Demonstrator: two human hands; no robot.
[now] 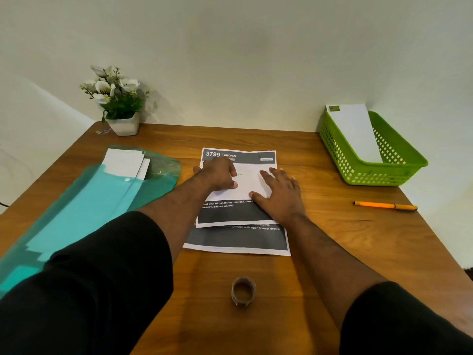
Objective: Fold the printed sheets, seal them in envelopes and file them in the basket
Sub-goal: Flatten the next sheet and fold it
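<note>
Wooden table (332, 226), grained brown surface, set against a plain pale wall. At its centre lie two printed sheets, one atop the other. The top sheet (230, 213) carries dark grey bands and white lettering, and a blank white folded part lies across its middle. The lower sheet (238, 242) shows beneath its near edge, slightly askew.

Left hand (217, 174) presses on the fold, fingers curled downward; whether they pinch the paper cannot be told. Right hand (279, 190) lies flat on the fold, fingers spread and straight.

Far right: green perforated plastic basket (358, 172) holding one white envelope (355, 131), propped on the far rim. Left: translucent teal plastic folder (89, 201) with white envelopes (125, 162) protruding from its far end. Orange pen (385, 206) lies right of the sheets. Small tape roll (243, 290) stands near the front edge. Potted white flowers (115, 98) occupy the far left corner.
</note>
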